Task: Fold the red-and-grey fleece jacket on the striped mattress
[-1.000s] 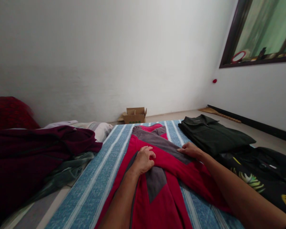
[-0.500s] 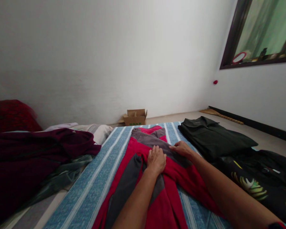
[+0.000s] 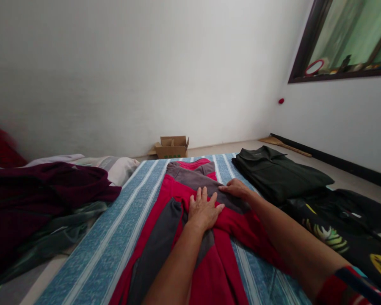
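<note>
A red and grey jacket [image 3: 190, 192] lies on a blue striped bed sheet [image 3: 120, 224], its collar at the far end. One side is folded inward, and a sleeve runs out toward the lower right. My left hand [image 3: 205, 209] rests flat on the middle of the jacket with its fingers spread. At the jacket's right edge, near the shoulder, my right hand [image 3: 236, 187] grips the fabric between thumb and curled fingers. The undersides of its fingers are hidden.
A folded dark green shirt [image 3: 279, 173] lies to the right, above a black printed garment [image 3: 333, 228]. Maroon clothing [image 3: 51, 190] is heaped on the left. A cardboard box [image 3: 171, 147] stands by the wall, and a window [image 3: 346, 42] is at upper right.
My left hand's fingers have spread from a closer, bent pose to lie flat on the jacket. My right hand stays at the jacket's edge. The view has shifted slightly.
</note>
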Motion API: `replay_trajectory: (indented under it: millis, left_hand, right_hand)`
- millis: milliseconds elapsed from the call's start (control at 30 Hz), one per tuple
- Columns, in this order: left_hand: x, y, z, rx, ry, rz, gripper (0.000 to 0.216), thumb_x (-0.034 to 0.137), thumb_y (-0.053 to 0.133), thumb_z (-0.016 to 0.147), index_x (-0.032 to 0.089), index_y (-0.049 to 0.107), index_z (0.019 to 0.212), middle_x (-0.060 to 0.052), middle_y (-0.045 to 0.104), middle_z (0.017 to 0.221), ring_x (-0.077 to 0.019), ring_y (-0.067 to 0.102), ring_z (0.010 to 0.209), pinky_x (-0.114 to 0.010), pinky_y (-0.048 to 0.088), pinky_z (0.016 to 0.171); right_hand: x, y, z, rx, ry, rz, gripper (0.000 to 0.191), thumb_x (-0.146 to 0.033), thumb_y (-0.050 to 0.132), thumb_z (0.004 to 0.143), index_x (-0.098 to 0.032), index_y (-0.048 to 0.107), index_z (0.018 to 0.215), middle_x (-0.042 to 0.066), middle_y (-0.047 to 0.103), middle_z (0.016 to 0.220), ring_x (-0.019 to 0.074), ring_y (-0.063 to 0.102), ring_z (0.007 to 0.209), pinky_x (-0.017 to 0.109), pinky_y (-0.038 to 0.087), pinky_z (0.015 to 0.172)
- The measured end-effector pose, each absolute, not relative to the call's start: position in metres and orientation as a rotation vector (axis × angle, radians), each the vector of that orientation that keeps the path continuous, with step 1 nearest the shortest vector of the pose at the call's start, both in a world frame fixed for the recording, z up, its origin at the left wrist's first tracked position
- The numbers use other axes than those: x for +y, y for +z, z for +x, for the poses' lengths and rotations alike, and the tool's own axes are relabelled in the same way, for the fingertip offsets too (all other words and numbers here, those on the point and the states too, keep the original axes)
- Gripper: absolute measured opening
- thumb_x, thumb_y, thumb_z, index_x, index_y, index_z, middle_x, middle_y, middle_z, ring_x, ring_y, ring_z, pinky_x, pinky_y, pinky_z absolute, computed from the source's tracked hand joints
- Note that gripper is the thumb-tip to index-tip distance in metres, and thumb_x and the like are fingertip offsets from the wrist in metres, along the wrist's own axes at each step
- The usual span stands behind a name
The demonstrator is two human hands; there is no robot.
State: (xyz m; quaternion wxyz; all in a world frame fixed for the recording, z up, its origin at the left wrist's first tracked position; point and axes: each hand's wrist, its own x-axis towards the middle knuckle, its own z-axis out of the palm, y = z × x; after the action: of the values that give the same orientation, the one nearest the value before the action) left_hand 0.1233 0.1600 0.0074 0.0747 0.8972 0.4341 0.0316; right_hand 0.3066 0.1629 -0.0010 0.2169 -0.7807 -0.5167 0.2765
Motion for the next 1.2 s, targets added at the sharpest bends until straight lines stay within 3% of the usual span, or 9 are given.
replay_trajectory:
  millis: [100, 200, 400, 667, 800, 967, 1200]
  left_hand:
    - [0.161, 0.010, 0.125, 1.318, 0.070, 2.679, 0.065, 0.064, 0.032, 0.082, 0.027, 0.040, 0.135, -0.013, 0.021, 0.149, -0.0341, 0.011, 0.136, -0.057, 0.014, 0.102]
    - [0.161, 0.013, 0.125, 1.309, 0.043, 2.680, 0.074, 0.071, 0.033, 0.077, 0.026, 0.039, 0.136, -0.016, 0.020, 0.149, -0.0352, 0.010, 0.136, -0.057, 0.013, 0.102]
    - [0.160, 0.013, 0.123, 1.290, 0.004, 2.722, 0.086, 0.077, 0.039, 0.069, 0.024, 0.036, 0.137, -0.017, 0.018, 0.148, -0.0371, 0.010, 0.136, -0.059, 0.014, 0.102]
    - [0.155, 0.033, 0.131, 1.319, -0.141, 2.668, 0.088, 0.071, 0.049, 0.067, 0.021, 0.033, 0.138, -0.019, 0.015, 0.149, -0.0371, 0.007, 0.136, -0.059, 0.011, 0.103]
    - [0.137, 0.035, 0.143, 1.231, -0.130, 2.681, 0.078, 0.061, 0.044, 0.076, 0.014, 0.034, 0.137, -0.020, 0.019, 0.148, -0.0335, 0.012, 0.136, -0.054, 0.013, 0.105]
    - [0.118, 0.016, 0.147, 1.200, -0.107, 2.684, 0.080, 0.067, 0.030, 0.079, 0.014, 0.030, 0.139, -0.017, 0.013, 0.150, -0.0297, 0.004, 0.138, -0.054, 0.007, 0.107]
    - [0.119, 0.011, 0.146, 1.217, -0.185, 2.695, 0.100, 0.078, 0.037, 0.066, 0.016, 0.022, 0.142, -0.016, 0.006, 0.151, -0.0309, -0.001, 0.138, -0.056, 0.006, 0.107]
  right_hand:
    - [0.138, 0.007, 0.325, -1.434, 0.971, -2.143, 0.044, -0.057, 0.061, 0.070, -0.014, 0.065, 0.066, -0.001, 0.053, 0.051, 0.0085, 0.044, 0.044, 0.021, 0.027, 0.041]
    - [0.112, 0.009, 0.340, -1.427, 1.078, -2.143, 0.032, -0.045, 0.071, 0.062, -0.014, 0.064, 0.063, -0.003, 0.052, 0.049, 0.0087, 0.044, 0.043, 0.020, 0.028, 0.041]
    - [0.093, 0.003, 0.343, -1.415, 0.878, -2.153, 0.026, -0.030, 0.068, 0.066, -0.013, 0.055, 0.052, -0.007, 0.039, 0.043, 0.0052, 0.033, 0.043, 0.020, 0.023, 0.042]
    - [0.072, 0.012, 0.345, -1.432, 0.983, -2.210, 0.041, -0.049, 0.064, 0.069, -0.014, 0.056, 0.051, -0.003, 0.044, 0.044, 0.0076, 0.036, 0.040, 0.022, 0.024, 0.039]
    - [0.063, 0.012, 0.344, -1.466, 0.964, -2.211, 0.036, -0.044, 0.064, 0.071, -0.014, 0.056, 0.052, -0.002, 0.046, 0.046, 0.0080, 0.039, 0.042, 0.022, 0.025, 0.040]
    - [0.064, 0.002, 0.341, -1.513, 0.775, -2.269, 0.025, -0.032, 0.066, 0.069, -0.013, 0.058, 0.054, -0.001, 0.050, 0.050, 0.0107, 0.047, 0.051, 0.022, 0.028, 0.044]
    - [0.054, 0.000, 0.347, -1.609, 0.701, -2.297, 0.039, -0.051, 0.062, 0.070, -0.012, 0.064, 0.064, 0.004, 0.061, 0.063, 0.0144, 0.055, 0.059, 0.022, 0.031, 0.045]
